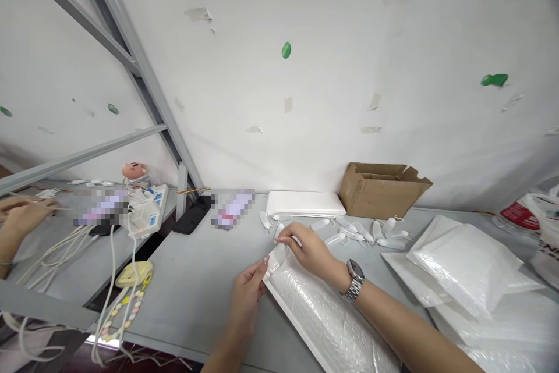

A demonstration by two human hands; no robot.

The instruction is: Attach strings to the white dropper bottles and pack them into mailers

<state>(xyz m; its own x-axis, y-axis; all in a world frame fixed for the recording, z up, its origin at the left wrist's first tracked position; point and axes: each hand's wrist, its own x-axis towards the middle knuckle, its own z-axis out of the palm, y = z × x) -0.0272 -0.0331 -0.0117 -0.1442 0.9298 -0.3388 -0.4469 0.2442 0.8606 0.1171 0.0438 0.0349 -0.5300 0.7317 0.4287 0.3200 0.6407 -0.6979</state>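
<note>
A white bubble mailer [323, 309] lies slanted across the front of the table, its far end lifted a little. My left hand [251, 288] is closed on the mailer's left corner, thumb on top. At the same far end my right hand [308, 248], wearing a watch [356, 271] on its wrist, pinches the flap edge between thumb and fingers. Whether anything is inside the mailer cannot be seen. Just beyond the right hand, several small white pieces with thin cord loops [378, 233] are scattered.
Behind stand a flat white stack [305, 204] and an open cardboard box [379, 195]. More bubble mailers [467, 268] are piled at right. Leftward are a black phone [192, 216], a power strip [151, 213], white cables [112, 268] and another person's hand [26, 219].
</note>
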